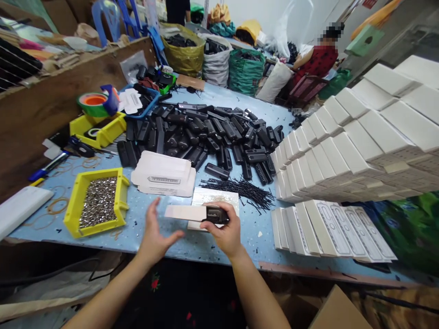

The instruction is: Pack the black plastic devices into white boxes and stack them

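Standing at the left, the yellow bin of small metal bits sat close by the left hand, whose fingers were spread wide, holding nothing, just short of the white box. The right hand gripped a black part at that box's open end, above the table's near edge. With only one hand steadying things, the light box could probably have slipped or buckled, or the part jammed askew.
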Demonstrator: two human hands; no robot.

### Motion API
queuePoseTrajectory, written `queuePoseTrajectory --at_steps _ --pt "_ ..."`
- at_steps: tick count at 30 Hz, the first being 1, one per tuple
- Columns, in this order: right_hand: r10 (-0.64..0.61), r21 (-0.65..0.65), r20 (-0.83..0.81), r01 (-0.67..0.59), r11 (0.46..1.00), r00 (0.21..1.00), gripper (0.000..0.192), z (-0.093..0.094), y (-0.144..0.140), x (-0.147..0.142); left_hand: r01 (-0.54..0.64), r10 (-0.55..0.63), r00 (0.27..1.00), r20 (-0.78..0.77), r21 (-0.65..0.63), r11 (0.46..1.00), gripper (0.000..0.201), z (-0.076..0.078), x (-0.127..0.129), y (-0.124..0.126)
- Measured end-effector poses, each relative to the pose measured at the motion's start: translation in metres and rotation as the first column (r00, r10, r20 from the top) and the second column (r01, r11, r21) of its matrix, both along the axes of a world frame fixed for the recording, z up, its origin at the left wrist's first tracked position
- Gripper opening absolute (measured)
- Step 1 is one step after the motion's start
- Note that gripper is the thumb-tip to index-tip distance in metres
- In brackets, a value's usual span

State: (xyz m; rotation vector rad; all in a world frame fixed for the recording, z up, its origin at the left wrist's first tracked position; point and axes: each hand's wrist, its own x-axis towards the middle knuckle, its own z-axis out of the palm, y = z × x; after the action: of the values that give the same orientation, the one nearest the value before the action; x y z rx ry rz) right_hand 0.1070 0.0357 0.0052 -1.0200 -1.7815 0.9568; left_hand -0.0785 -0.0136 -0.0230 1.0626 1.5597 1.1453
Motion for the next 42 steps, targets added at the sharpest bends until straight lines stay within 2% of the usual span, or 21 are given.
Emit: queuePoseTrajectory --at_steps 2,3,4,7,9,12,15,17,19,21,23,25,27,28,30,32,34,35,37,40,42 --pt "0.233 -0.060 0.137 -0.227 0.972 0.963 0.049 -0.002 0.024 -0.002 0.095 -0.061 0.948 -0.312 0.094 0.991 0.085 -0.004 -0.012 -0.002" --pt "0.277 -0.105 0.242 -0.258 0.960 0.930 0.046 -0.006 0.041 -0.004 0.152 -0.114 0.920 -0.375 0.073 0.986 0.079 -0.005 -0.015 -0.002" --pt "0.259 -0.148 0.357 -0.219 0.964 0.898 0.042 -0.010 0.060 -0.006 0.191 -0.158 0.901 -0.405 0.043 0.981 0.072 -0.006 -0.017 -0.001" --pt "0.006 -0.152 0.605 0.108 0.982 0.796 0.032 -0.029 0.118 -0.008 0.178 -0.140 0.879 -0.457 0.040 0.983 0.068 -0.009 -0.014 0.002" --pt "-0.029 -0.145 0.641 0.158 0.977 0.767 0.023 -0.041 0.145 -0.005 0.193 -0.139 0.862 -0.487 0.063 0.979 0.068 -0.013 -0.010 0.006" --pt "-0.020 -0.140 0.644 0.143 0.980 0.765 0.015 -0.051 0.159 0.006 0.259 -0.195 0.841 -0.505 0.059 0.964 0.065 -0.017 -0.007 0.015" --pt "-0.024 -0.121 0.594 0.119 0.986 0.804 0.014 -0.048 0.147 0.018 0.286 -0.211 0.831 -0.515 0.071 0.955 0.073 -0.019 -0.006 0.023" --pt "-0.080 -0.094 0.542 0.155 0.983 0.836 0.024 -0.040 0.126 0.021 0.301 -0.224 0.829 -0.513 0.071 0.951 0.080 -0.018 -0.006 0.024" --pt "-0.199 -0.095 0.356 0.248 0.964 0.913 0.036 -0.032 0.095 0.019 0.334 -0.262 0.822 -0.505 0.055 0.941 0.082 -0.016 -0.004 0.023" --pt "-0.283 -0.146 0.081 0.293 0.945 0.956 0.039 -0.024 0.060 0.010 0.363 -0.300 0.811 -0.502 0.031 0.931 0.083 -0.015 -0.002 0.020" --pt "-0.237 -0.150 -0.043 0.228 0.962 0.971 0.032 -0.019 0.029 0.000 0.358 -0.319 0.807 -0.498 -0.018 0.934 0.086 -0.016 0.001 0.017" --pt "-0.111 -0.075 0.067 0.116 0.990 0.992 0.025 -0.017 0.012 -0.007 0.333 -0.305 0.814 -0.495 -0.034 0.942 0.086 -0.020 0.002 0.016" --pt "-0.074 -0.018 0.162 0.078 0.997 0.984 0.023 -0.019 0.008 -0.010 0.337 -0.287 0.818 -0.499 0.011 0.942 0.073 -0.025 0.002 0.017" --pt "-0.099 -0.027 0.150 0.104 0.994 0.984 0.025 -0.021 0.009 -0.010 0.357 -0.289 0.816 -0.501 0.044 0.933 0.062 -0.027 0.001 0.018" --pt "-0.127 -0.149 0.043 0.132 0.980 0.991 0.037 -0.030 0.013 -0.011 0.411 -0.324 0.811 -0.488 0.080 0.908 0.047 -0.029 0.001 0.021" --pt "-0.031 -0.290 -0.089 0.004 0.957 0.996 0.050 -0.040 0.015 -0.015 0.432 -0.370 0.824 -0.430 0.055 0.900 0.060 -0.026 0.004 0.024" --pt "0.125 -0.311 -0.178 -0.176 0.934 0.976 0.057 -0.048 0.013 -0.020 0.417 -0.398 0.844 -0.359 -0.026 0.908 0.088 -0.021 0.009 0.027" --pt "0.169 -0.294 -0.196 -0.222 0.930 0.966 0.057 -0.050 0.012 -0.022 0.401 -0.401 0.851 -0.338 -0.072 0.913 0.098 -0.017 0.012 0.028" --pt "0.171 -0.290 -0.201 -0.226 0.930 0.965 0.055 -0.051 0.009 -0.025 0.370 -0.398 0.852 -0.340 -0.147 0.917 0.105 -0.011 0.016 0.029" --pt "0.115 -0.316 -0.158 -0.161 0.935 0.981 0.050 -0.048 0.011 -0.024 0.347 -0.385 0.843 -0.376 -0.166 0.923 0.102 -0.007 0.017 0.030" --pt "0.144 -0.203 -0.085 -0.158 0.966 0.986 0.051 -0.048 0.014 -0.021 0.365 -0.399 0.841 -0.366 -0.160 0.917 0.099 -0.008 0.015 0.032"
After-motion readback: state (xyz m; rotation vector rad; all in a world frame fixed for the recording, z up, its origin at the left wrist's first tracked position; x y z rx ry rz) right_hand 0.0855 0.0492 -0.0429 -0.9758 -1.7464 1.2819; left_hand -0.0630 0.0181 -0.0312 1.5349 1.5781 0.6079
